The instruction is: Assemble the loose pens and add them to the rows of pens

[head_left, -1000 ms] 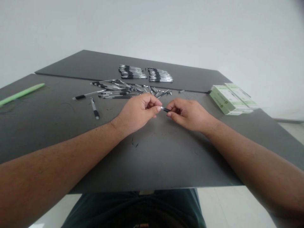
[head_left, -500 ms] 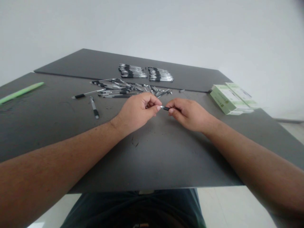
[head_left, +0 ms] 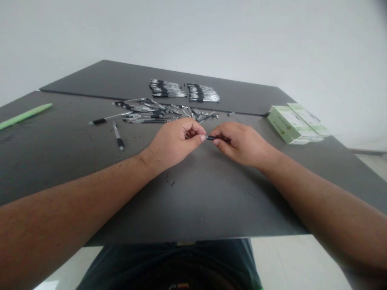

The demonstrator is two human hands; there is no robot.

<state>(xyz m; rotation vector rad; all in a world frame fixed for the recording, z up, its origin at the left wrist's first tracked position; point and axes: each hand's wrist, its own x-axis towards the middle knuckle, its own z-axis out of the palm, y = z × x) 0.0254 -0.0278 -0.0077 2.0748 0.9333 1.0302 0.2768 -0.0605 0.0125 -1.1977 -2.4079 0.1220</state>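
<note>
Green-and-white boxes point(head_left: 298, 123), side lettering point(head_left: 278, 122) too blurred to read, round emblem point(head_left: 283, 132)

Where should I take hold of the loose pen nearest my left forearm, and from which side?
Probably by its black grip, from above on the near side: the pen lies flat, apart from the pile, with that grip toward its near end.

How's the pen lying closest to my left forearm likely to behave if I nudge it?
The pen would probably roll, since its clear barrel looks round. It seems stiff, lying straight without sagging. The dark grip may slip less, looking duller than the barrel.
</note>
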